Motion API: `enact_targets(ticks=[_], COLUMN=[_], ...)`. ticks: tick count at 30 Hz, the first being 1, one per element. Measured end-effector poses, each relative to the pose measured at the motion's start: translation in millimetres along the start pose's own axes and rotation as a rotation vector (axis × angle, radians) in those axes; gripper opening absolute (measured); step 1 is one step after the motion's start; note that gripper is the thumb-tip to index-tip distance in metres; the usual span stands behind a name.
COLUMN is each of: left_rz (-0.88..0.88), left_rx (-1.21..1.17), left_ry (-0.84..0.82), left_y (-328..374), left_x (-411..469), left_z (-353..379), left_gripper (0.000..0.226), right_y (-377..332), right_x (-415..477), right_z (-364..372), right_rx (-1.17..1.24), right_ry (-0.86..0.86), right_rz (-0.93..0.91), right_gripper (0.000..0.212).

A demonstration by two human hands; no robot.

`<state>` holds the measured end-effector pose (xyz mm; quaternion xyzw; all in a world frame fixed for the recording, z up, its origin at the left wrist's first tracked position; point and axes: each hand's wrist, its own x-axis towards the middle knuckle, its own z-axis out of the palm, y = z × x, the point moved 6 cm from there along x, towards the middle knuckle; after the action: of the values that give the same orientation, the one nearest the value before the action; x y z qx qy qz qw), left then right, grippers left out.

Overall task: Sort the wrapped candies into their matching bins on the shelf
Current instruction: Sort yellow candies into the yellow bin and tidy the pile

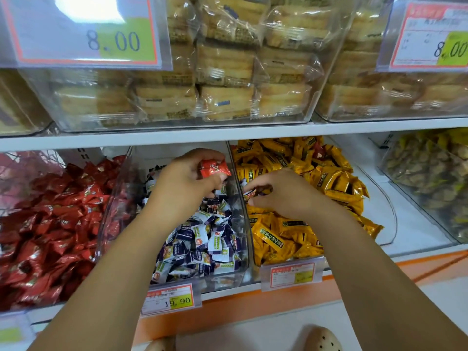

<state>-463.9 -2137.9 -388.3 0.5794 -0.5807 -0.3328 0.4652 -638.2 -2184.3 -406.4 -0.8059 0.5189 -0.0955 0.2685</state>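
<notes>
Over the middle bin [114,198] of purple-and-white candies on the lower shelf, the left hand [187,178] grips a red-orange candy [215,168], not yet dropped among the red candies [50,224] at left. The right hand [281,191] pinches a small wrapper [250,193] in its fingers beside the yellow candies [291,231]. Sorting looks partway done: a reddish stray [318,151] lies among the yellow.

Red-orange candy [215,168] held over mid bin [238,272] of purple/white candies [202,239]; small candy [250,193] pinched just R, by yellow candies [286,236].
</notes>
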Motion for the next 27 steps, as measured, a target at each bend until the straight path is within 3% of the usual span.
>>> enact_targets(ticks=[3, 9, 13, 16, 18, 20, 24, 27], left_rz=[-0.006, -0.025, -0.039, -0.041, -0.042, -0.04, -0.044, -0.053], left_rx=[-0.027, -0.017, 0.009, 0.015, 0.013, 0.021, 0.047, 0.149], left_ry=[-0.022, 0.019, 0.038, 0.043, 0.042, 0.035, 0.031, 0.071], left_y=[2, 0, 0, -1, -2, -2, -3, -1], left_x=[-1, -2, -1, -2, -1, -2, -1, -2], left_z=[5, 1, -2, -1, -2, -2, -6, -20], left_gripper=[0.025, 0.024, 0.022, 0.022, 0.022, 0.022, 0.022, 0.019], right_y=[-4, 13, 12, 4, 5, 6, 0, -13], right_x=[6, 5, 5, 8, 10, 8, 2, 2], right_z=[2, -17, -27, -20, -20, -27, -36, -31], right_rx=[-0.077, 0.175, 0.161, 0.149, 0.127, 0.239, 0.779, 0.733], right_ry=[0.063, 0.195, 0.298, 0.261, 0.213, 0.201, 0.221, 0.206], right_rz=[-0.024, 0.039, 0.019, -0.007, 0.028, 0.078, 0.064, -0.018], right_gripper=[0.028, 0.025, 0.028, 0.009, 0.014, 0.01, 0.031, 0.03])
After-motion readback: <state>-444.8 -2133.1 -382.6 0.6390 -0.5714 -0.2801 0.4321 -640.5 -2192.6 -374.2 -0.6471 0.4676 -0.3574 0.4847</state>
